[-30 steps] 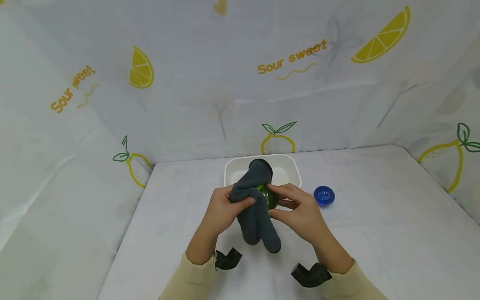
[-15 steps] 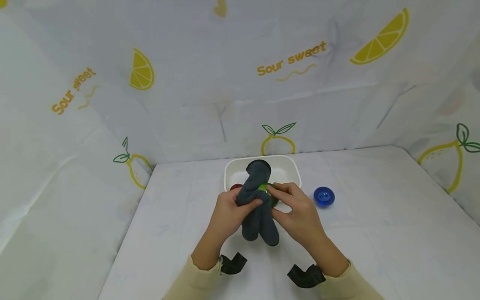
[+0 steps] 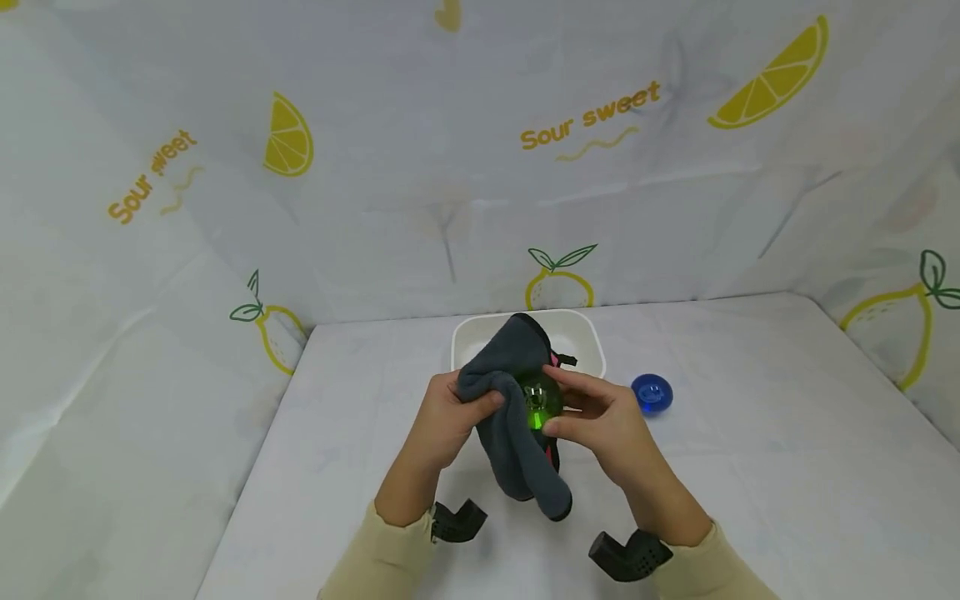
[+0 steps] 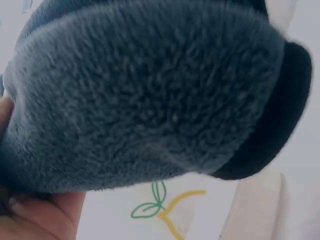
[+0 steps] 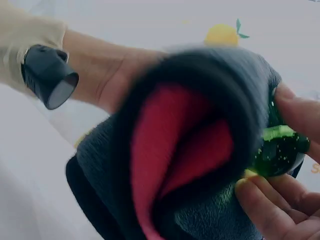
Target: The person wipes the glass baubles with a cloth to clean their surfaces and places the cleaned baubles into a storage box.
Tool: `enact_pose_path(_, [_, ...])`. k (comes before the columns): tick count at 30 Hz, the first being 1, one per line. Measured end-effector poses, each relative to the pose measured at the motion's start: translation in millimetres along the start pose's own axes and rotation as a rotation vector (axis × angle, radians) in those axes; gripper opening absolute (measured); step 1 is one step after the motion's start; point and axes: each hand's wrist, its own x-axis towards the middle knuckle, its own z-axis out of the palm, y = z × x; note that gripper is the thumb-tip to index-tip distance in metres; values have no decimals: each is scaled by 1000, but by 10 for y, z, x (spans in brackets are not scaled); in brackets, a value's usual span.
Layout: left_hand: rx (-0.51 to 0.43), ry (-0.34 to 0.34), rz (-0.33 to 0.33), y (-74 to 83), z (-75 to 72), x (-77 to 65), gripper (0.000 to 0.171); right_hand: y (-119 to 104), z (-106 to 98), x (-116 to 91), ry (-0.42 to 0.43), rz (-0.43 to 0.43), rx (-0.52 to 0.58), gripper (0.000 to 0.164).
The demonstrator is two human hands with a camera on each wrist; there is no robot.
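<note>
My left hand grips a grey plush cleaning cloth with black edging, its thumb over a fold. The cloth hangs bunched in front of me, and its pink-red reverse shows in the right wrist view. Against its right side sits a round green glass piece, clear and shiny. My right hand pinches this glass between thumb and fingers, with part of it covered by the cloth. In the left wrist view the cloth fills most of the picture and hides the glass.
Behind the hands stands a white tray, partly covered by the cloth. A round blue glass piece lies on the white tablecloth to the right of my right hand. A lemon-printed white sheet hangs at the back.
The cloth shifts about on the green glass and now shows some of its pink-red reverse. More of the glass is uncovered. A red piece glimpsed in the tray half a second ago is hidden now.
</note>
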Motion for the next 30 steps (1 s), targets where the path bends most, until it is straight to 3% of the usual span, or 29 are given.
enact_pose_path(2, [42, 34, -7, -13, 19, 2, 46, 10, 17, 3, 33, -58, -65, 60])
enact_pose_path(6, [219, 108, -52, -22, 91, -13, 29, 55, 62, 17, 113, -217, -258, 61])
enact_pose_path(9, [350, 113, -28, -14, 147, -36, 26, 71, 64, 29, 147, -201, -286, 59])
enact_pose_path(12, [423, 75, 95, 1, 172, -53, 25, 53, 28, 39, 145, -42, -138, 57])
enact_pose_path(14, [461, 38, 202, 13, 170, -55, 25, 33, -9, 45, 124, 70, 34, 52])
enact_pose_path(16, [480, -2, 283, 25, 155, -46, 28, 32, -47, 52, 71, 123, 212, 44])
enact_pose_path(18, [478, -33, 316, 34, 133, -35, 29, 49, -75, 60, -9, 134, 375, 39])
enact_pose_path(22, [395, -48, 276, 17, 89, -25, 23, 97, -84, 63, -216, 98, 604, 30])
enact_pose_path(24, [353, -40, 252, 3, 73, -26, 18, 95, -77, 60, -280, 82, 635, 29])
enact_pose_path(26, [334, -36, 238, -6, 63, -28, 17, 85, -76, 60, -290, 59, 602, 28])
enact_pose_path(30, [329, -31, 206, -3, 59, -33, 19, 35, -79, 56, -154, 12, 351, 27])
